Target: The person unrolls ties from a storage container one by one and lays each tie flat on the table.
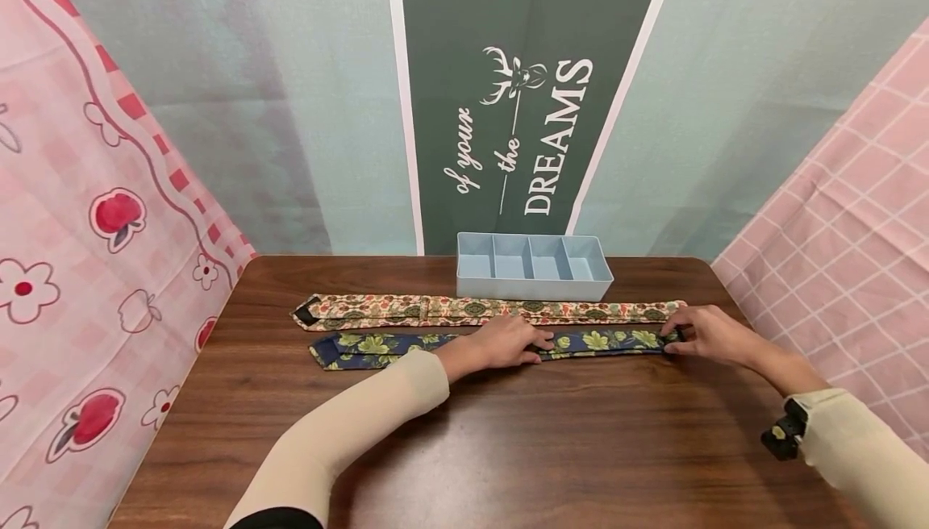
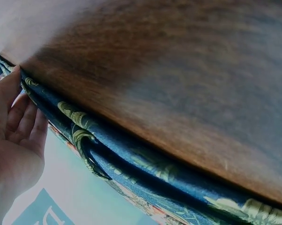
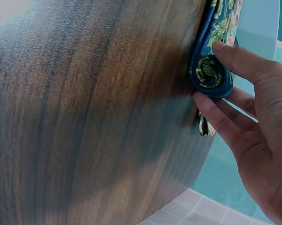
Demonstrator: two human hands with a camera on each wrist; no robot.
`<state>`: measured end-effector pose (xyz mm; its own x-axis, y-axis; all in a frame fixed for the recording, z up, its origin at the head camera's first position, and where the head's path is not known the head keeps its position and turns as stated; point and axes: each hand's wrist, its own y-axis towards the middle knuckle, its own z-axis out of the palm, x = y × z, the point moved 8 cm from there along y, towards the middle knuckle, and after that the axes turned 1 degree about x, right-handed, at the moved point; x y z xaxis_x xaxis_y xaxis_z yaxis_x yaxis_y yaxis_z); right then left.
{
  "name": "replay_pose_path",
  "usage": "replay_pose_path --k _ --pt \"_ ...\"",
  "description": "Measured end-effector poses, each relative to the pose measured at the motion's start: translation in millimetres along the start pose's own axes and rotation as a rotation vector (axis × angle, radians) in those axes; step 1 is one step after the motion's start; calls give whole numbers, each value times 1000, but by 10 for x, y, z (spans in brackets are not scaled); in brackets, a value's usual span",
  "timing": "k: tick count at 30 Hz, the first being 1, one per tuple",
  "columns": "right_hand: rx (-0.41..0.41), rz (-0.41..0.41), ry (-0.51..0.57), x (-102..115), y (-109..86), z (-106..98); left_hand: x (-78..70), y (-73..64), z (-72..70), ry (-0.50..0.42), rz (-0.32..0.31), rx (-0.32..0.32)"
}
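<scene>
Across the wooden table stretches a navy necktie (image 1: 595, 341) with yellow-green flowers, its wide pointed end at the left. My left hand (image 1: 504, 342) holds it near the middle, thumb along the near edge and fingers along the far edge. At its right end, my right hand (image 1: 714, 335) pinches a small coil (image 3: 210, 72) of the rolled-up tie between thumb and fingers. A tie loop (image 2: 82, 140) crosses the back of the navy tie in the left wrist view. Just behind lies a cream patterned necktie (image 1: 377, 309), laid out straight and parallel, its right end partly behind my right hand.
A pale blue box (image 1: 533, 289) with several compartments stands at the table's back edge, right behind the cream tie. Brown tabletop (image 1: 551, 448) spreads in front of my hands. Printed curtains (image 1: 254, 93) hang behind the table and at both sides.
</scene>
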<state>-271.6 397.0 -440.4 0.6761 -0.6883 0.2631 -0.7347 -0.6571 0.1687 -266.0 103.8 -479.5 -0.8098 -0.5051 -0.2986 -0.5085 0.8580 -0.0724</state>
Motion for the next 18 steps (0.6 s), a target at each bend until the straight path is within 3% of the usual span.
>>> replay_pose_path --k 18 --pt "36 78 44 -60 -58 -1 15 -40 -2 14 -6 -8"
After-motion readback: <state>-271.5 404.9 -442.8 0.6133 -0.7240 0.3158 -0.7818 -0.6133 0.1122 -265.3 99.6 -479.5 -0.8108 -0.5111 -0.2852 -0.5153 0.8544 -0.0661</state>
